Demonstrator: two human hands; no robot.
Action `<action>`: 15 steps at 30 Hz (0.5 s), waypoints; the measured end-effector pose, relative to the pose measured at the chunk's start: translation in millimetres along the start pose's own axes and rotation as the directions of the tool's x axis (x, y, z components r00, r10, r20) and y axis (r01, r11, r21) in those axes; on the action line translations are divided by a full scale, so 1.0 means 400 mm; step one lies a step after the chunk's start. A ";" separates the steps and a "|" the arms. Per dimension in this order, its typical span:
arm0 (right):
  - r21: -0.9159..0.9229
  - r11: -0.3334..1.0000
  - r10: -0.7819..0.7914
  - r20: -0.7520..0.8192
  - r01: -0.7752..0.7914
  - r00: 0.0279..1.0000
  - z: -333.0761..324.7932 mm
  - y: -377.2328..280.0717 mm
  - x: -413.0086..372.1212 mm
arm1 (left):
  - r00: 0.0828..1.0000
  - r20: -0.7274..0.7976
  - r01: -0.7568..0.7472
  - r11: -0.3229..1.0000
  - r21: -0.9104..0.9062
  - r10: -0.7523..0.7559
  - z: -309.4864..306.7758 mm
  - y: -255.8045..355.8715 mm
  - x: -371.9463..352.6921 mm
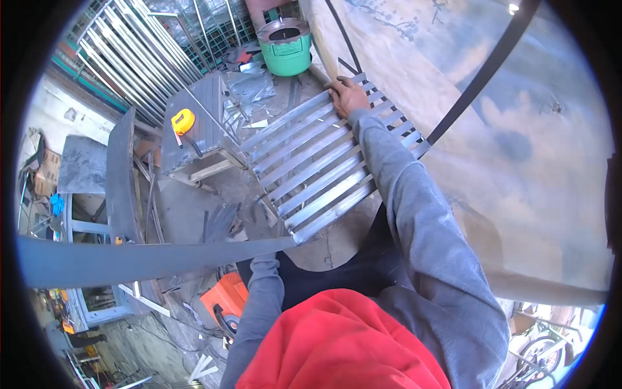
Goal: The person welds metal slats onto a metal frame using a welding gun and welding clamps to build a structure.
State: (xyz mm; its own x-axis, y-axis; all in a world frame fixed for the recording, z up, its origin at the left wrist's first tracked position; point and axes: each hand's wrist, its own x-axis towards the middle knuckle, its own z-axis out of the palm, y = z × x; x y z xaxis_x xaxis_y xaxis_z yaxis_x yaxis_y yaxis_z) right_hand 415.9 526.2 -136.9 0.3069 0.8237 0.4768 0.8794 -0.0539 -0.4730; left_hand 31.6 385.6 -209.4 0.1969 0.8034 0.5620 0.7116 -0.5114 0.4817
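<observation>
Bare metal slats meet the right hand [350, 98], which is curled over the far edge of a rack [317, 165], fingers bent around the end bar near its top corner. The left hand is hidden behind a flat grey leg [162, 261] of the rack, with only its sleeve [264, 288] showing, so I cannot tell its grip. The rack lies tilted in front of the person, its slats running side by side between two end bars. That leg reaches out to the left from the near corner, and another dark leg [483, 74] rises from the right corner.

Just left of the rack is a bench [223, 139]; whether the two touch is unclear. On it sits a yellow tape measure [183, 121], any print too small to read. Beyond the rack stands a green pot [287, 57], with shiny bars [133, 61] leaning to its left. An orange machine [223, 299] is on the floor beside the left sleeve. A large stained sheet [538, 142] fills the right side.
</observation>
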 end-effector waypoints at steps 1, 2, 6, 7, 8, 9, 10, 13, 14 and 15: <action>0.011 1.000 -0.024 -0.056 0.025 0.998 0.004 0.002 -0.002 | 0.939 0.048 0.329 0.852 -0.407 -0.340 -0.025 0.071 0.063; 0.024 0.999 -0.038 -0.025 0.039 0.999 0.009 0.003 -0.006 | 0.943 -0.065 0.274 0.871 -0.408 -0.327 -0.021 0.099 0.110; 0.113 0.992 -0.038 -0.091 0.048 0.995 0.014 0.015 0.000 | 0.996 0.085 0.050 0.973 -0.226 -0.032 -0.038 0.262 0.331; 0.099 0.994 -0.042 -0.092 0.051 0.995 0.014 0.014 0.000 | 0.978 0.077 -0.174 0.961 -0.217 0.194 0.006 0.253 0.368; 0.087 0.995 -0.045 -0.095 0.053 0.994 0.012 0.014 0.000 | 0.960 0.169 -0.180 0.955 -0.234 0.222 0.055 0.248 0.402; 0.075 0.996 -0.051 -0.086 0.058 0.995 0.011 0.012 0.001 | 0.942 0.238 -0.203 0.967 -0.155 0.236 0.076 0.270 0.432; 0.059 0.997 -0.053 -0.081 0.057 0.995 0.009 0.013 0.003 | 0.917 0.313 -0.231 0.969 -0.082 0.246 0.097 0.293 0.459; 0.087 0.995 -0.047 -0.044 0.050 0.998 -0.001 0.002 0.003 | 0.913 0.377 -0.217 0.969 0.119 0.158 0.193 0.289 0.487; 0.062 0.997 -0.038 -0.046 0.041 0.998 -0.005 -0.003 0.003 | 0.906 0.399 -0.226 0.958 0.176 0.140 0.217 0.283 0.488; 0.033 0.999 -0.030 -0.049 0.031 0.998 -0.007 -0.005 0.002 | 0.898 0.422 -0.236 0.944 0.229 0.122 0.229 0.280 0.488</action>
State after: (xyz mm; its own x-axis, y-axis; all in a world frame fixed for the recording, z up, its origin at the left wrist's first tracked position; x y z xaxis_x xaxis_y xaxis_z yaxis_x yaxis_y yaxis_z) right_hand 415.2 525.7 -133.5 0.2984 0.7961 0.5265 0.8760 -0.0093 -0.4823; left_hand 211.4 513.1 -107.1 0.5486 0.7879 0.2798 0.7799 -0.6028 0.1684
